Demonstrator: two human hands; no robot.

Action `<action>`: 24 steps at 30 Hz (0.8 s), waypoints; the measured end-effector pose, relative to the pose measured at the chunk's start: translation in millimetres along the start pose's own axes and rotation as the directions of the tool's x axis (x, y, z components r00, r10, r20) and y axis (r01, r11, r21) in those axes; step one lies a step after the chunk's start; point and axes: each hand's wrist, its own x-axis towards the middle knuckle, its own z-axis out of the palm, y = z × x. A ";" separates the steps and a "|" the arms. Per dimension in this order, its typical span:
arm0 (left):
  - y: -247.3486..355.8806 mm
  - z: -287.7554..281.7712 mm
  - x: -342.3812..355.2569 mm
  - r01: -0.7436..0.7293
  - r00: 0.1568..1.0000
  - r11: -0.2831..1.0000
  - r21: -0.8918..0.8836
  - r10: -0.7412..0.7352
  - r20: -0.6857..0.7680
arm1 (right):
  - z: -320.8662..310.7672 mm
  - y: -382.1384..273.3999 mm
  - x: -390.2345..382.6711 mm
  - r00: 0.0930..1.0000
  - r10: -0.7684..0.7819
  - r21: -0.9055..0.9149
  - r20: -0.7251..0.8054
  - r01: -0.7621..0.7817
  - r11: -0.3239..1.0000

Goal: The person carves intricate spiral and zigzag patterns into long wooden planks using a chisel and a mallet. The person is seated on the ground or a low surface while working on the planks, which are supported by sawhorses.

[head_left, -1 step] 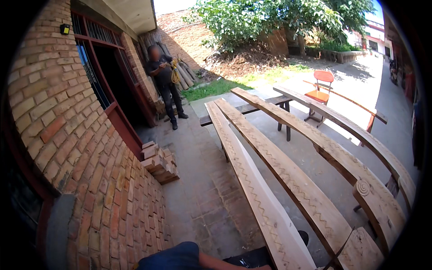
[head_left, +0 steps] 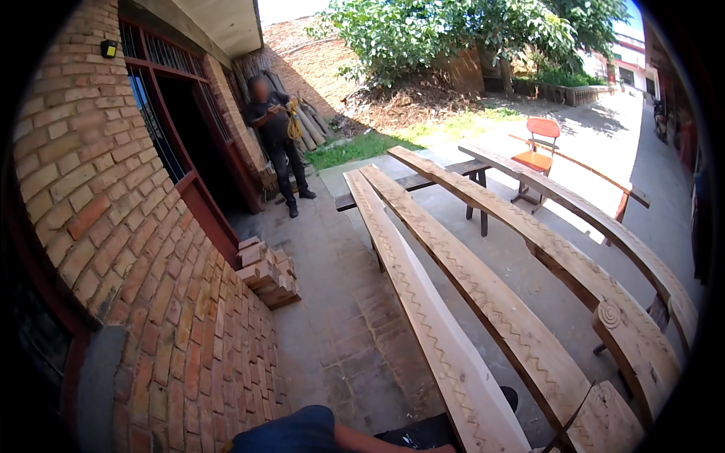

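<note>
A dark blue sleeve [head_left: 291, 432] and bare left forearm [head_left: 359, 442] enter at the lower edge, reaching right toward the nearest plank. Below the frame's edge my left hand is cut off, and my right hand does not show. That nearest long wooden plank [head_left: 430, 332] carries a zigzag carved or marked along its face. Beside it runs a second zigzag plank [head_left: 483, 291]. A thin dark pointed strip [head_left: 575, 414] crosses its near end; its kind is unclear. Further right lie a beam with a carved spiral end [head_left: 609, 312] and a curved beam [head_left: 604, 215].
A dark trestle [head_left: 423, 181] bears the planks' far ends. Stacked bricks [head_left: 270, 275] stand along the brick wall [head_left: 174, 302] at left. Another person [head_left: 276, 128] stands by the doorway with a yellow coil [head_left: 294, 124]. Beyond the beams is an orange chair [head_left: 535, 160].
</note>
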 end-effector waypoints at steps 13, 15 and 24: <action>12.8 3.4 12.2 -0.028 0.997 0.998 -0.049 0.031 0.068 | -10.3 -8.3 -3.1 0.999 -0.019 -0.009 0.028 0.019 1.000; 11.2 7.3 8.8 -0.036 0.995 0.999 -0.024 0.038 0.092 | -11.2 -1.9 -2.4 0.999 -0.031 -0.009 0.041 0.031 0.999; -31.2 30.0 9.6 -0.010 0.961 0.972 0.234 -0.056 0.272 | -15.6 13.3 21.4 0.991 -0.095 0.059 0.098 0.089 0.994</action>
